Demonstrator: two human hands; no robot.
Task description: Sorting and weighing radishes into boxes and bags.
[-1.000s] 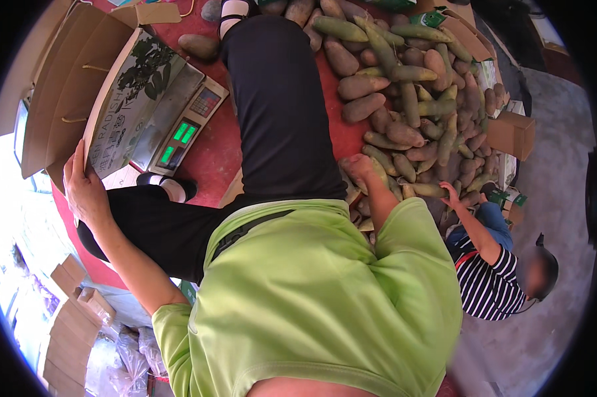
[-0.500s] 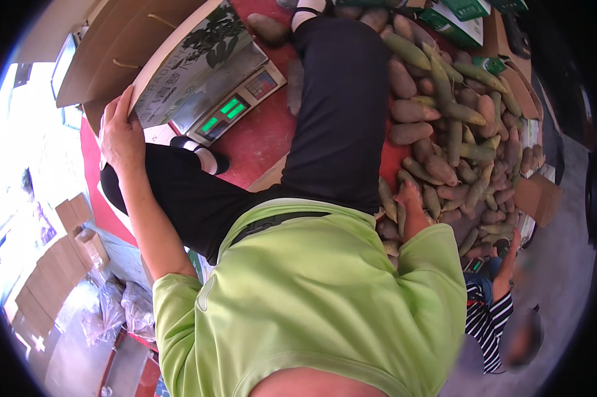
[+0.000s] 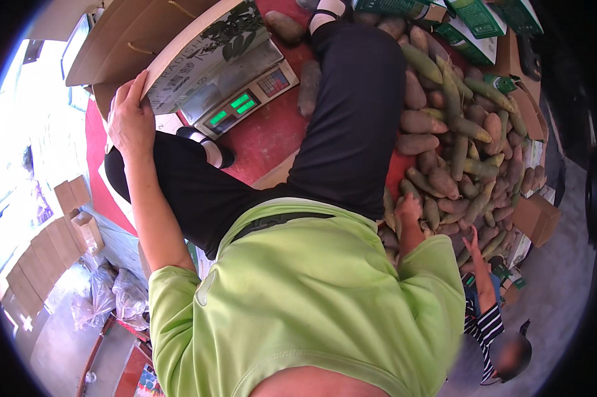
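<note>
My left hand (image 3: 132, 122) is closed over the near edge of a printed cardboard box (image 3: 186, 73), fingers on top of its rim. The box sits on a digital scale (image 3: 257, 99) with lit green displays, on a red surface. At the right, beside my thigh, my right hand (image 3: 409, 208) reaches down into a large heap of green and purplish-brown radishes (image 3: 452, 119). Its fingers look curled in among the radishes; what they hold, if anything, is hidden.
Loose radishes (image 3: 308, 86) lie on the red surface (image 3: 259, 142) near the scale. Green boxes (image 3: 470, 33) stand at the far right, an open carton (image 3: 536, 218) beside the heap. A co-worker's hand (image 3: 472, 243) reaches over the heap's near end. Plastic bags (image 3: 130, 298) lie lower left.
The whole view has shifted slightly. My left hand stays on the box edge. My right hand's fingers look more curled. The co-worker's hand has moved left, farther over the heap.
</note>
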